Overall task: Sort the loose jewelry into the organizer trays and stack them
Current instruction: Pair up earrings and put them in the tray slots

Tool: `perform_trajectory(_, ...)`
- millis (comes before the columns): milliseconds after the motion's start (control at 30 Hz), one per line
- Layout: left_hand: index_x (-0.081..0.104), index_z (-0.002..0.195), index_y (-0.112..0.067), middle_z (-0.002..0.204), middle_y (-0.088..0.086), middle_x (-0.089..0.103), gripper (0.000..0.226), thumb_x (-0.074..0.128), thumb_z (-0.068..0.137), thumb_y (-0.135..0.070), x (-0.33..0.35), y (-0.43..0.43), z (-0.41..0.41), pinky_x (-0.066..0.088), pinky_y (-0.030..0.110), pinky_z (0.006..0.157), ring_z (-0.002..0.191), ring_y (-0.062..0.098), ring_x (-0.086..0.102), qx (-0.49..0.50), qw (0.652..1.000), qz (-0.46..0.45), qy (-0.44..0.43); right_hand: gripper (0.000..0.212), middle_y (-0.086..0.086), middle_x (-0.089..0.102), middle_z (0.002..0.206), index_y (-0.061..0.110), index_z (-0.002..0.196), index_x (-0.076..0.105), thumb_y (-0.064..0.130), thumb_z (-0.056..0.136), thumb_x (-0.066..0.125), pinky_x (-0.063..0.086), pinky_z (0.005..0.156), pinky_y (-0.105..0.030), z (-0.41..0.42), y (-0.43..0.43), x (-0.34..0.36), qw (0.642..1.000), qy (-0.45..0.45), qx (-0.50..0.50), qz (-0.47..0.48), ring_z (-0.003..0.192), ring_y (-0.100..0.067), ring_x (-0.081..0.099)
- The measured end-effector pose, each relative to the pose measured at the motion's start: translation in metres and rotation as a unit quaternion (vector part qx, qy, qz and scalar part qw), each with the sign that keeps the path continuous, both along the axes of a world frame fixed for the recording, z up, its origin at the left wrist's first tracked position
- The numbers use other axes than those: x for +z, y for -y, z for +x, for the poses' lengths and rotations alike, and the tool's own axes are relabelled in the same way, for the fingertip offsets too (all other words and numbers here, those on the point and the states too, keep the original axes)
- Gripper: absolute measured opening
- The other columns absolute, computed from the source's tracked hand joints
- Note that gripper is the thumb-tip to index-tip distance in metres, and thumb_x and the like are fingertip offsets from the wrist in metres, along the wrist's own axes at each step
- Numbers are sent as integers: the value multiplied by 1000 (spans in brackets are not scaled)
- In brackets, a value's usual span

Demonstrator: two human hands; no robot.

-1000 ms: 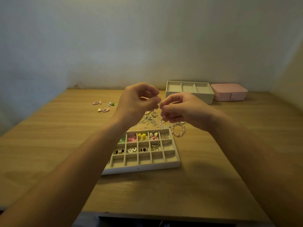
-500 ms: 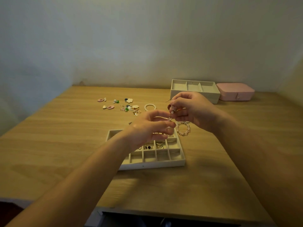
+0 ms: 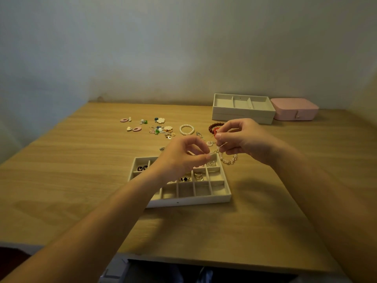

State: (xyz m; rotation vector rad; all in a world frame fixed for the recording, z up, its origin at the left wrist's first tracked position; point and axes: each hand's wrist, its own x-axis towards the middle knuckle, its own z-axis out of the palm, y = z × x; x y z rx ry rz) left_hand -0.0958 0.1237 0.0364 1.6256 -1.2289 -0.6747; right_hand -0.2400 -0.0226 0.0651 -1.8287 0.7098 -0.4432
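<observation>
Partly sorted: several cells of the grid tray (image 3: 221, 198) filled, loose jewelry (image 3: 161, 128) left on the desk (image 3: 61, 180), left hand (image 3: 179, 160) and right hand (image 3: 242, 139) each in a narrow grip pinching a small earring (image 3: 215, 151), trays unstacked.

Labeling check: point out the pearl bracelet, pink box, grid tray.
pearl bracelet (image 3: 186, 129), head view, left arc of the bead ring
pink box (image 3: 293, 106), head view, lid top
grid tray (image 3: 195, 201), head view, front wall

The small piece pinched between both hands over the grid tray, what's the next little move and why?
Probably lower the left hand and drop the small piece into an open cell of the grid tray. Both hands, with the right hand, pinch it just above the tray's far right corner, and the near row of cells looks empty. What the piece is, I cannot tell.
</observation>
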Motion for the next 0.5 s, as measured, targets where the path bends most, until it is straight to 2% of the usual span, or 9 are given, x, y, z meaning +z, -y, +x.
perform_trajectory(133, 76, 94, -21, 90, 0, 75, 13, 78, 85, -11, -8, 3, 4, 59, 23, 69, 76, 3, 69, -26, 996, 17, 84, 10, -7, 76, 82, 9, 96, 72, 13, 88, 77, 62, 66, -32, -2, 4, -13, 998, -53, 23, -40, 72, -20, 74)
perform_trajectory(233, 75, 94, -23, 84, -7, 74, 20, 80, 82, -8, -12, 3, 5, 56, 18, 68, 73, -1, 68, -42, 992, 33, 117, 8, -4, 75, 81, 12, 93, 72, 16, 88, 77, 59, 61, -27, -1, 5, -22, 992, -94, 34, -77, 69, -16, 72)
perform_trajectory(400, 78, 93, -24, 82, -13, 74, 17, 83, 80, -14, -14, 4, 0, 58, 18, 74, 76, 0, 69, -55, 978, 50, 196, 6, -1, 76, 79, 14, 91, 73, 16, 88, 78, 58, 60, -26, 0, 7, -32, 988, -121, 57, -80, 67, -14, 72)
perform_trajectory(500, 78, 91, -27, 81, -11, 73, 14, 84, 79, -21, -15, 5, -1, 59, 28, 75, 76, 5, 68, -61, 972, 60, 218, 5, 0, 76, 79, 16, 89, 73, 16, 88, 77, 58, 61, -25, 2, 7, -35, 985, -129, 63, -92, 69, -14, 72)
